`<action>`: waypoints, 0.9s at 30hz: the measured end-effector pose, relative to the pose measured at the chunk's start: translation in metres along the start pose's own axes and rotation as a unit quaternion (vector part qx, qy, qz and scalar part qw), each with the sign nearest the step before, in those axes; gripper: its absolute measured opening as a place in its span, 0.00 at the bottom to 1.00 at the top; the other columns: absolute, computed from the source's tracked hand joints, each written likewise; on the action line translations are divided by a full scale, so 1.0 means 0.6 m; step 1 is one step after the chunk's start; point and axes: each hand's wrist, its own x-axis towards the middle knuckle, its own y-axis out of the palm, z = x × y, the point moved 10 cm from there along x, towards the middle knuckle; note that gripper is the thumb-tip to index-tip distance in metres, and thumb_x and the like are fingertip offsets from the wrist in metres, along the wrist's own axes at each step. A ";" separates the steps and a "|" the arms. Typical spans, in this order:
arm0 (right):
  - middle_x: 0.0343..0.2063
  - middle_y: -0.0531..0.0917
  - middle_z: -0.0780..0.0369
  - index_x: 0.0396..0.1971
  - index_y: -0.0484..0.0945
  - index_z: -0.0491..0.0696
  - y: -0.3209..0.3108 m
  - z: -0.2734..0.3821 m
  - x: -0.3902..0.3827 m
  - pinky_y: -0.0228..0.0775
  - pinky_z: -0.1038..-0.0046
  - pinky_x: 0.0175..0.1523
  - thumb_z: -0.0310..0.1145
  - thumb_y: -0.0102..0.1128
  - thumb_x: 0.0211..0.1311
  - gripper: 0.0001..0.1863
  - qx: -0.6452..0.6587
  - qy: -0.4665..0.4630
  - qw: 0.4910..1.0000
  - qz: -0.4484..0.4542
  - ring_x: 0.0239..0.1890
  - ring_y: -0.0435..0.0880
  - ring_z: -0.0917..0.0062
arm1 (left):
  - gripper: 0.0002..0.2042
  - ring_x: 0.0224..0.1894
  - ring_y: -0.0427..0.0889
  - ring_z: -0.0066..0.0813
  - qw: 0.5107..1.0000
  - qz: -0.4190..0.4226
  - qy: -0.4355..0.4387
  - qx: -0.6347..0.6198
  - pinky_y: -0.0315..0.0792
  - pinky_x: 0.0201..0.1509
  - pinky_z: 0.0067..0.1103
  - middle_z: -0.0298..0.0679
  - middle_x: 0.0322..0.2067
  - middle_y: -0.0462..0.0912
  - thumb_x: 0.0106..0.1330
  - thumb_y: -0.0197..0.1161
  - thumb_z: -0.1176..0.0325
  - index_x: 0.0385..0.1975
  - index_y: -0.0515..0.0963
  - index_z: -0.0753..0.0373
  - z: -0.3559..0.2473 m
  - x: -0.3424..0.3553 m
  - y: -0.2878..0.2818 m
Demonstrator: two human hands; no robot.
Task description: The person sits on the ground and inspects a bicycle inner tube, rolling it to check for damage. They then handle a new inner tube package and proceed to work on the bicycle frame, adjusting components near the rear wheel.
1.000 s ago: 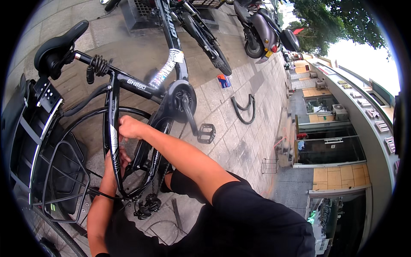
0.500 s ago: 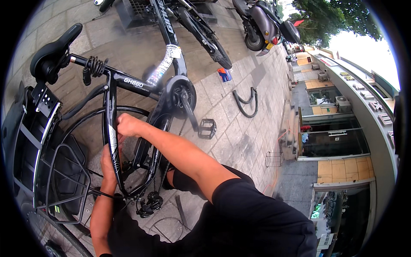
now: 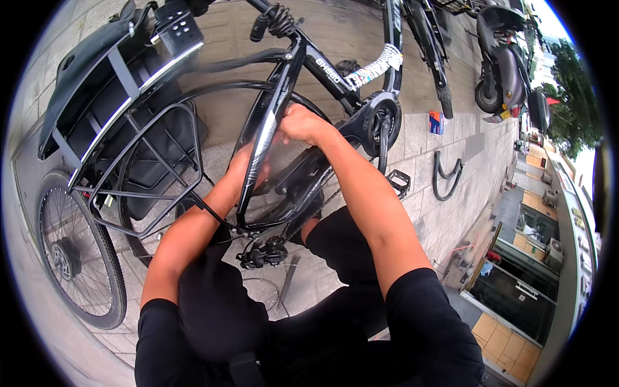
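Observation:
In front of me is a black electric bicycle (image 3: 332,80), its rear frame between my arms. My right hand (image 3: 300,124) is closed in a fist just behind the frame tube with white markings (image 3: 260,143). Whatever it grips is hidden. Below it, my left hand (image 3: 242,166) reaches behind the same tube, which covers part of its fingers; the rest is blurred. The rear derailleur (image 3: 263,253) hangs at the frame's lower end, beneath my hands. Past the right hand are the crank (image 3: 383,138) and a black pedal (image 3: 398,184).
A loose spoked wheel (image 3: 78,257) stands at the left beside the rear rack (image 3: 152,205). On the paving to the right lie a black curved loop (image 3: 443,184) and a small blue-and-orange box (image 3: 436,122). A parked scooter (image 3: 509,74) stands farther off.
My view has swung left, so the bicycle appears farther right and the loose wheel shows more fully. Both hands stay at the rear frame tube; the right one remains closed.

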 end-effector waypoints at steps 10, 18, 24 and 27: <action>0.40 0.90 0.52 0.44 0.85 0.34 0.003 0.000 0.004 0.84 0.68 0.39 0.20 0.52 0.62 0.15 0.069 0.000 0.998 -0.001 0.40 0.92 0.65 | 0.09 0.30 0.83 0.39 0.716 -0.110 0.384 0.572 0.77 0.36 0.30 0.46 0.30 0.83 0.68 0.65 0.71 0.44 0.78 0.66 -0.116 -0.077 0.005; 0.42 0.90 0.59 0.49 0.87 0.42 0.010 -0.008 0.021 0.81 0.72 0.40 0.22 0.55 0.66 0.16 0.024 -0.002 1.000 -0.004 0.37 0.87 0.74 | 0.14 0.26 0.87 0.35 0.993 0.046 0.077 0.079 0.78 0.25 0.23 0.41 0.28 0.84 0.77 0.58 0.60 0.48 0.78 0.66 -0.004 0.006 -0.020; 0.42 0.89 0.55 0.50 0.84 0.41 0.019 -0.010 0.007 0.85 0.67 0.44 0.25 0.55 0.71 0.14 0.104 -0.002 0.994 0.020 0.40 0.90 0.68 | 0.14 0.19 0.78 0.31 0.995 0.076 -0.033 -0.055 0.67 0.20 0.24 0.35 0.20 0.77 0.77 0.55 0.55 0.35 0.76 0.58 0.020 -0.019 0.024; 0.42 0.88 0.51 0.47 0.82 0.37 0.018 -0.012 0.016 0.88 0.61 0.47 0.21 0.57 0.71 0.10 0.110 -0.002 0.994 0.013 0.43 0.91 0.62 | 0.12 0.20 0.82 0.26 0.966 0.003 0.164 0.202 0.72 0.22 0.21 0.36 0.23 0.80 0.77 0.61 0.60 0.42 0.76 0.64 -0.035 -0.027 -0.006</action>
